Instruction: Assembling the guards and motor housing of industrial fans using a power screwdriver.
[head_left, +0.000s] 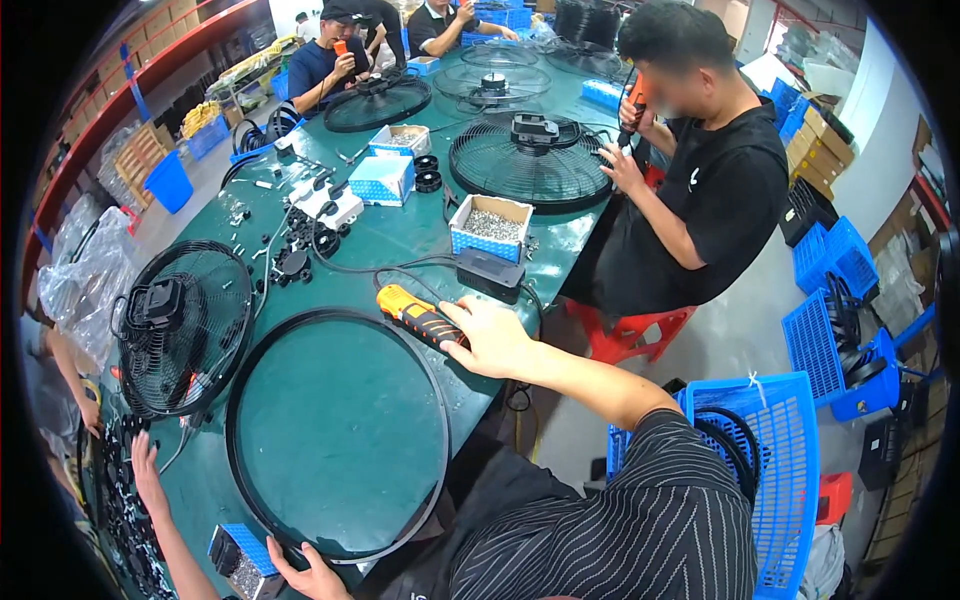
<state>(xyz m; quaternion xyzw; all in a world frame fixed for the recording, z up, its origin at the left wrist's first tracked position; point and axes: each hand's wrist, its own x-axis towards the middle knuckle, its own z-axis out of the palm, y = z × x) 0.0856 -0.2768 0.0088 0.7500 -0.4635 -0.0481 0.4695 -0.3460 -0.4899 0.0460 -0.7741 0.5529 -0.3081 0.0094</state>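
Note:
A large thin black ring [243, 375] lies on the green table in front of me. My left hand [312, 578] grips its near rim at the lower edge of the view. Beyond the ring's right side, my right hand [492, 338] is closed on the black rear part of an orange and black electric screwdriver [408, 308], held low over the table. Its body points to the left, and my palm hides part of its grip.
A black fan guard with motor [165, 305] lies left; another [530, 160] sits ahead. Boxes of screws [490, 238] and a black box [488, 275] stand near my right hand. A co-worker's hand [148, 475] reaches in lower left; another person [690, 200] works at right.

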